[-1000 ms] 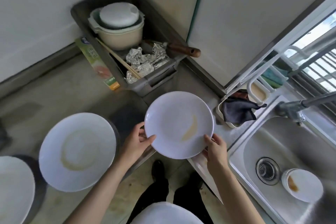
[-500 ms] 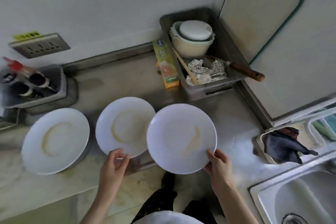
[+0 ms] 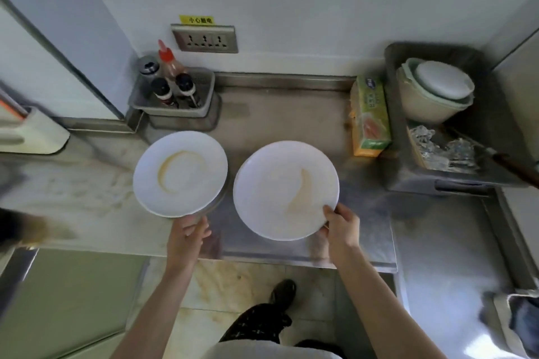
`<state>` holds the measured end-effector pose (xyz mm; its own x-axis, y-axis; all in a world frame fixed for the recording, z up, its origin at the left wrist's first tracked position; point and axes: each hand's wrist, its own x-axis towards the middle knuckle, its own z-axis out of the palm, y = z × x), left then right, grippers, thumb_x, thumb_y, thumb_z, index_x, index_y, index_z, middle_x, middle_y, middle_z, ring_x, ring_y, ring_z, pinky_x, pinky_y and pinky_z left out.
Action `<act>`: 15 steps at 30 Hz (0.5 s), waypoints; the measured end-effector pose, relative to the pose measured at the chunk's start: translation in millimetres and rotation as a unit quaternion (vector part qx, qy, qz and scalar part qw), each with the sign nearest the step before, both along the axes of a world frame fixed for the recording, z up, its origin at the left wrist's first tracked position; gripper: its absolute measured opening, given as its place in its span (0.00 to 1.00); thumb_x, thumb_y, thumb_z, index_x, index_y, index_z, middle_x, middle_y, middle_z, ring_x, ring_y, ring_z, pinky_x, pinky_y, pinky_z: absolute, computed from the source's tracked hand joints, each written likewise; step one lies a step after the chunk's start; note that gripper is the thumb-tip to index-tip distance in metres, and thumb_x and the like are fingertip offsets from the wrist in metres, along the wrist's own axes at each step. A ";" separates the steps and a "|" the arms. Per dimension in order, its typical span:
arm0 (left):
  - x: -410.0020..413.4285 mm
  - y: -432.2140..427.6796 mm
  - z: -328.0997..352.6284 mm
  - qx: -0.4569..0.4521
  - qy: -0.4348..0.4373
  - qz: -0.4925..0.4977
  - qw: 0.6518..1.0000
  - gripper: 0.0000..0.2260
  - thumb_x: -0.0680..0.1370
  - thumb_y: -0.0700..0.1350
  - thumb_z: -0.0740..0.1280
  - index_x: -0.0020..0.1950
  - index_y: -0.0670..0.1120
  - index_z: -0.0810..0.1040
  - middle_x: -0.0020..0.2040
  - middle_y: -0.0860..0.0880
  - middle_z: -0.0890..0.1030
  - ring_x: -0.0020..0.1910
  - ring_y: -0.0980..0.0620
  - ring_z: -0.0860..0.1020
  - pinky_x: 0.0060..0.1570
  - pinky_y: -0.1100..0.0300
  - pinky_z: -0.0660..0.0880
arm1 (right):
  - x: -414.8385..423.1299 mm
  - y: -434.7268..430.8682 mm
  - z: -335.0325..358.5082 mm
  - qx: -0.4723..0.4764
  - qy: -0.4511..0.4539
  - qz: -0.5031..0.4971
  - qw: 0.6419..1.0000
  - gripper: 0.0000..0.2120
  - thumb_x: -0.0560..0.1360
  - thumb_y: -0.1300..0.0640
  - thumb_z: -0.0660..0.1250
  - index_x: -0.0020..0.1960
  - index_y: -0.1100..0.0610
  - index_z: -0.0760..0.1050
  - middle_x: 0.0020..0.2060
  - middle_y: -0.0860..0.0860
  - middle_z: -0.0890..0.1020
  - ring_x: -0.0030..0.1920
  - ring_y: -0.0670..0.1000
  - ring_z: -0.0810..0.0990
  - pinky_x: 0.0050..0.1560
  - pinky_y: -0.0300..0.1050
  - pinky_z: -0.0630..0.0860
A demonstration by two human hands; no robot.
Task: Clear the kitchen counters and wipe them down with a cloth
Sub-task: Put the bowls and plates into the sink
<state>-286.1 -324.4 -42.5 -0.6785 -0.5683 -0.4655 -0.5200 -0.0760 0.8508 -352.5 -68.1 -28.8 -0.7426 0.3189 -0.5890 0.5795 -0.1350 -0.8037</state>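
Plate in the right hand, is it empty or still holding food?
Empty but dirty: the plate, gripped at its rim by the right hand, shows only a brown sauce smear.

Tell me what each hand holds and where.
Right hand pinches the right plate by its near rim. Left hand touches left plate at near rim; grip unclear.

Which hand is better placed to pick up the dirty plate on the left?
Left. The left hand holds nothing and lies at the near rim of the left plate. The right hand grips the other plate, thumb on top.
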 end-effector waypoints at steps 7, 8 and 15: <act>-5.1 -29.0 -11.0 0.142 -0.006 0.162 0.976 0.16 0.77 0.45 0.66 0.59 0.37 0.70 0.44 0.41 0.80 0.42 0.45 0.81 0.48 0.50 0.77 | -4.7 -5.1 -17.2 0.152 -0.037 0.085 0.984 0.05 0.77 0.62 0.62 0.44 0.57 0.76 0.41 0.55 0.81 0.42 0.54 0.79 0.49 0.55 0.80; -5.9 -33.5 -13.3 0.159 -0.008 0.173 0.972 0.19 0.77 0.46 0.66 0.62 0.36 0.68 0.45 0.41 0.80 0.43 0.46 0.81 0.45 0.52 0.78 | -4.5 -3.7 -19.7 0.209 -0.039 0.124 0.969 0.04 0.77 0.60 0.63 0.46 0.59 0.76 0.42 0.56 0.81 0.42 0.55 0.80 0.48 0.53 0.81; -25.3 -42.6 -16.7 0.228 -0.019 0.180 0.957 0.12 0.78 0.47 0.64 0.57 0.40 0.72 0.47 0.44 0.80 0.50 0.46 0.79 0.45 0.56 0.76 | -2.1 1.6 -30.4 0.458 -0.057 0.304 0.834 0.18 0.78 0.42 0.57 0.54 0.55 0.73 0.48 0.52 0.80 0.42 0.53 0.80 0.43 0.48 0.79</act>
